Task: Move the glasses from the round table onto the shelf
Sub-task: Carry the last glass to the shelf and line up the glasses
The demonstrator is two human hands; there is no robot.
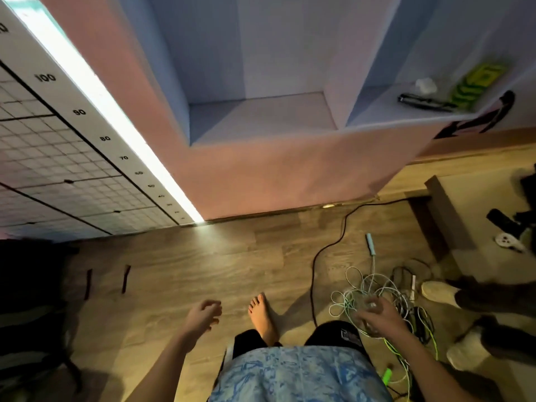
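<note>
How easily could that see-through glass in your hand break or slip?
The glass looks clear, so it is probably fragile over that hard wooden floor. Its smooth sides may be slippery; the right hand wraps round it, which likely helps. It seems light, held one-handed.

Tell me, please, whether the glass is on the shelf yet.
Not on it: the right hand grips the glass above the floor, short of the shelf.

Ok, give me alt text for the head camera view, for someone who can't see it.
The right hand grips a clear glass over tangled cables; the left hand holds nothing. A pale shelf stands ahead.
</note>
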